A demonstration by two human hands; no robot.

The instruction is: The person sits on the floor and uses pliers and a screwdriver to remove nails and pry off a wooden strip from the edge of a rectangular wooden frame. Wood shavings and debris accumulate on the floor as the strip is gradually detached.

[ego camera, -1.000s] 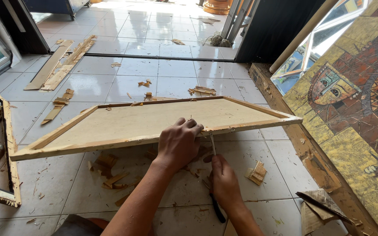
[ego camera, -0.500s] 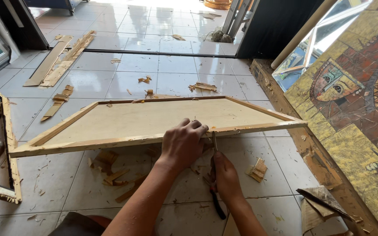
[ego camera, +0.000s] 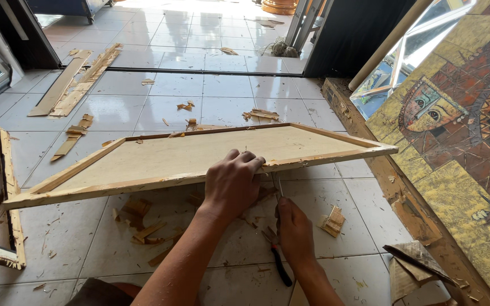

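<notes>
Head view. A wooden frame (ego camera: 199,156) with a pale backing panel lies tilted over the white tiled floor (ego camera: 143,107), its near rail raised toward the person. The left hand (ego camera: 231,184) is clamped over that near rail, fingers curled across the top edge, holding the frame steady. The right hand (ego camera: 294,229) sits just below the rail, closed around a tool with a dark handle (ego camera: 281,266); its thin metal shaft (ego camera: 278,184) runs up to the underside of the rail, just beside the left hand (whether the tip actually touches the wood cannot be told).

Progress, as judged from how things lie: wood splinters and broken strips (ego camera: 143,221) are scattered on the tiles under the rail, and longer detached battens (ego camera: 75,85) lie well apart near the doorway. This suggests a good deal of material is already stripped off. The frame itself remains assembled on all four sides, with the panel in place, so the work along the near rail appears unfinished.

To the right, a mosaic-patterned painting (ego camera: 460,130) leans against the wall; a second frame edge (ego camera: 7,187) lies at the left.
</notes>
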